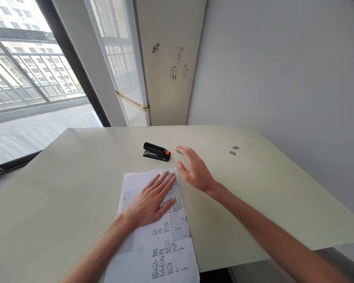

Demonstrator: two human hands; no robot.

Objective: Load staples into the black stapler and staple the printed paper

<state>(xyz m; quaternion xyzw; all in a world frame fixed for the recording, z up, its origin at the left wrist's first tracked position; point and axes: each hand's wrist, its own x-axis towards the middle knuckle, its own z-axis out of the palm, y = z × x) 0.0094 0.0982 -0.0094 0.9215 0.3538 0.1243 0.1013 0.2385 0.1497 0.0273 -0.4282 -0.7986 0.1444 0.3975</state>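
My left hand point(152, 202) lies flat with fingers spread on the printed sheets of paper point(165, 251), over their far half. Just beyond the paper's far edge, a black stapler point(157, 152) with an orange patch rests on its side of the table, pointing left to right. My right hand point(196, 171) hovers right of the stapler and the paper's corner, thumb and fingers apart, gripping nothing. By its fingertips is a small greyish strip point(179, 152), partly hidden, whose kind I cannot make out.
Two small grey strips point(233, 153), which look like staples, lie farther right on the pale table point(76, 188). Behind it stand a tall cabinet-like panel with a gold handle point(132, 100) and a grey wall point(271, 67). A window point(32, 70) is at left.
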